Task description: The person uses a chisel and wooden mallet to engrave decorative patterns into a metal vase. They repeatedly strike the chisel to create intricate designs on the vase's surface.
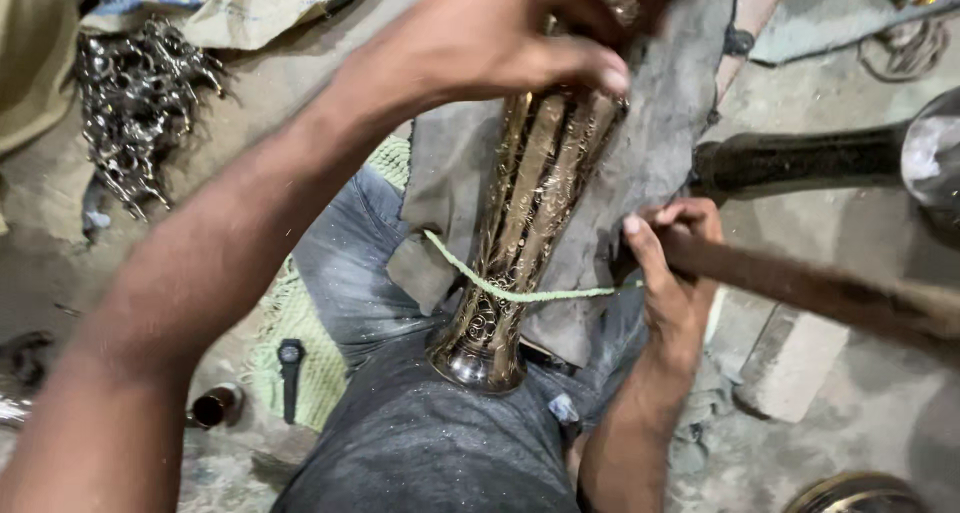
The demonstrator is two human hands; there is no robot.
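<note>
A tall engraved brass vase (525, 223) lies along my lap, its round base pressed against my grey shirt. My left hand (500, 33) is closed over the vase's upper end near the top of the view. My right hand (672, 263) grips a long brown wooden handle (830, 293) that runs off to the right. A grey cloth (650, 143) lies under the vase, and a green cord (520, 293) crosses over the vase's lower part.
A pile of small ornate metal parts (135, 103) lies at the upper left on the dusty floor. A dark wristwatch (290, 373) rests on a green mat beside my leg. A dark cylindrical metal piece (800, 158) lies at the right.
</note>
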